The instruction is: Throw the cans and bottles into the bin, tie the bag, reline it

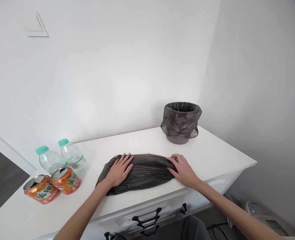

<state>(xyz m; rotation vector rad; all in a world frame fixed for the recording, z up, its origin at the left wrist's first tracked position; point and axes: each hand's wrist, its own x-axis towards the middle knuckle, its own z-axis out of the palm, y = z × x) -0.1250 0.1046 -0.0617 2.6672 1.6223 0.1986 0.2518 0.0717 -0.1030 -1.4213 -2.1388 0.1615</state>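
A black plastic garbage bag (147, 171) lies spread sideways near the front of the white cabinet top. My left hand (118, 171) rests flat on its left part, palm down and fingers apart. At the bag's right end, my right hand (183, 170) grips the gathered plastic between thumb and curled fingers. Creases run lengthwise between the two hands. Under the right palm, part of the plastic is hidden.
Two orange drink cans (66, 180) and two clear bottles with teal caps (73, 155) stand at the left. A small trash bin (181, 123), lined with a black bag, is at the back right by the wall. Dark drawer handles (147, 220) stick out below the front edge.
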